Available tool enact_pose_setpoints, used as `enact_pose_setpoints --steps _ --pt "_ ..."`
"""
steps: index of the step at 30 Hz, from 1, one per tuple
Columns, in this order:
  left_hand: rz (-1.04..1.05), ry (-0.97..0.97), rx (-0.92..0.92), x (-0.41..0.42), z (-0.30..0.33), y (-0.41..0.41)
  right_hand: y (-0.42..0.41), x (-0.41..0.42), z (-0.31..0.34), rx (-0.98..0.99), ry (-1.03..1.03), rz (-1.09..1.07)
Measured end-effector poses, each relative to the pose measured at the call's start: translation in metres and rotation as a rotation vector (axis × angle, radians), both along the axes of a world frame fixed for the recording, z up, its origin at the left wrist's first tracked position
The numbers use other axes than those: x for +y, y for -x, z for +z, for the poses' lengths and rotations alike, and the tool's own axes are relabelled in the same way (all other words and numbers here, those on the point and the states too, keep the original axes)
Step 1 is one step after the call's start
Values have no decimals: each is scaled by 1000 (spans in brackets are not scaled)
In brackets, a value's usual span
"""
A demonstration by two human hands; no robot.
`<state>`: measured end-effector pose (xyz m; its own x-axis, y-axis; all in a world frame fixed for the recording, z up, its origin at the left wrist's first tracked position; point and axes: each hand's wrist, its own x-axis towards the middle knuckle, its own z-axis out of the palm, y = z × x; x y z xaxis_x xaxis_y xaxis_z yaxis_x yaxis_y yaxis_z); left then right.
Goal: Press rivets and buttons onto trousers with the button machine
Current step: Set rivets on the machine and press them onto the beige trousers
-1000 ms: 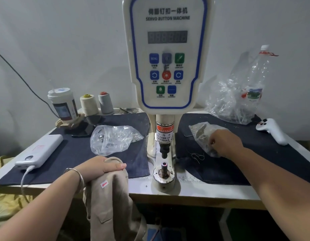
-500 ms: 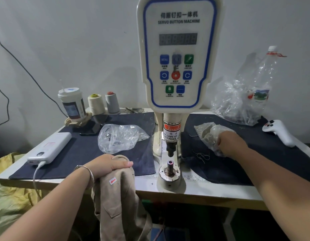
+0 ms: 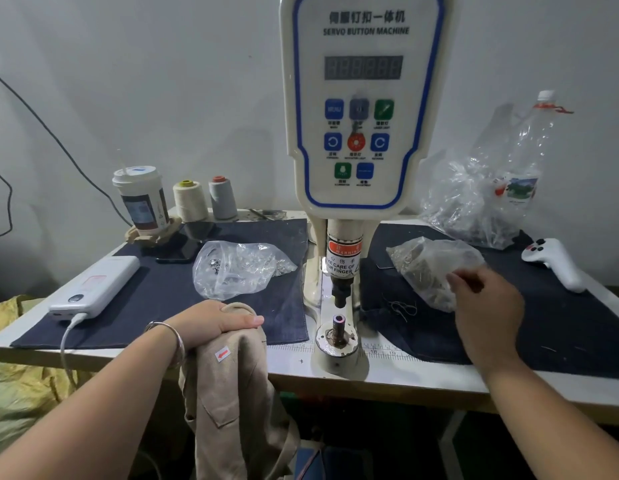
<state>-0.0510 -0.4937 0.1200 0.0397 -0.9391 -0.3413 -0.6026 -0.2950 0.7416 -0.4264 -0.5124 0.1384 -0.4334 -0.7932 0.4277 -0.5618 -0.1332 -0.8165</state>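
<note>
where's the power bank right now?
Head view, left side of the table: the white power bank lies at the left edge of the dark cloth, in front of the paper cup, with a cable plugged into its near end.

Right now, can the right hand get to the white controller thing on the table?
Probably yes. The right hand hovers by the small plastic bag, and the white controller lies just beyond on the dark cloth, with only bare cloth between them.

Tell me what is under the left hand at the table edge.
The left hand rests on folded beige trousers with a red arrow sticker, which hang over the white table's edge. The waistband part beneath the palm is covered.
</note>
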Motion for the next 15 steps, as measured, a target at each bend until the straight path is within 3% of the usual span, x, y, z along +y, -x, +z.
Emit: enact_pose_setpoints --steps 2,4,7,15 --pt "1 -6 -1 1 1 1 -30 23 7 -615 -141 196" --pt "1 -14 4 2 1 1 -59 43 9 -973 -409 349" --pt "-3 -24 16 3 2 2 -90 59 14 -1123 -646 425" --pt "-12 -9 21 3 2 3 -113 61 23 -1357 -725 394"
